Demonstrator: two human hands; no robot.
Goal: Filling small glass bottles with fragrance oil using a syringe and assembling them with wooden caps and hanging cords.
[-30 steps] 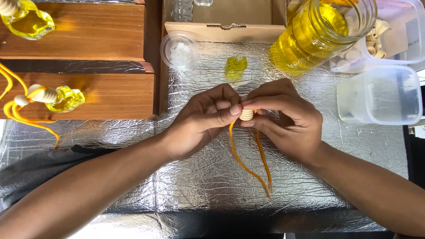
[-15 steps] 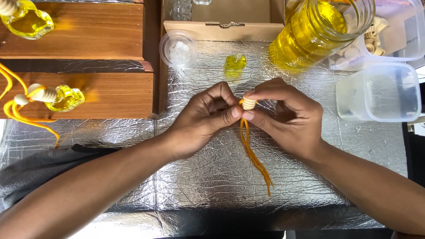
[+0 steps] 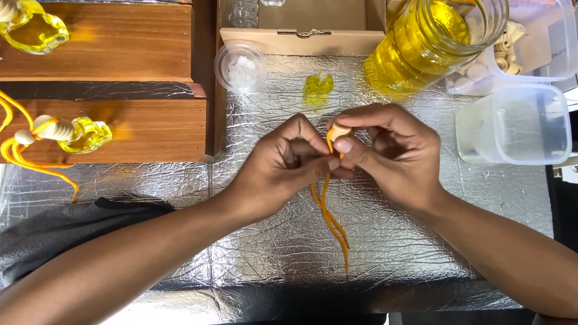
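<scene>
My left hand (image 3: 283,168) and my right hand (image 3: 391,150) meet over the foil-covered table (image 3: 421,253). Between thumb and forefinger my right hand pinches a small pale wooden bead (image 3: 340,130). An orange cord (image 3: 331,219) runs through it and hangs down toward me in a doubled strand. My left hand's fingertips grip the cord just below the bead. A small bottle of yellow liquid (image 3: 318,85) stands just beyond my hands.
A big jar of yellow liquid (image 3: 430,42) stands at the back right, beside clear plastic tubs (image 3: 512,123). A small round clear cup (image 3: 241,67) and a cardboard box (image 3: 301,27) sit behind. Wooden boards (image 3: 120,42) at left carry finished bottles with cords (image 3: 78,133).
My hands have risen slightly and drawn closer together; the cord now hangs straighter and its two strands lie nearer each other.
</scene>
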